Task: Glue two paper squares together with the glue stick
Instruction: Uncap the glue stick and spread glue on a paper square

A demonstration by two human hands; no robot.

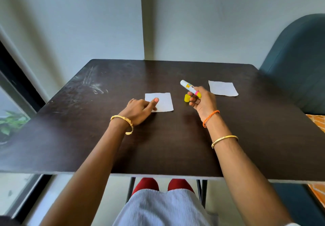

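Note:
Two white paper squares lie on the dark table (158, 146). The near square (163, 101) is at the centre, and my left hand (140, 108) presses a fingertip on its left part. The far square (223, 88) lies to the right, untouched. My right hand (204, 101) holds the white glue stick (189, 87) above the table between the two squares, its uncapped white end pointing up and left. The yellow cap (186, 98) stands on the table just left of that hand.
A dark teal chair (299, 64) stands at the table's right side. The wall runs along the table's far edge. A window and a green plant (12, 122) are at the left. My knees show under the front edge.

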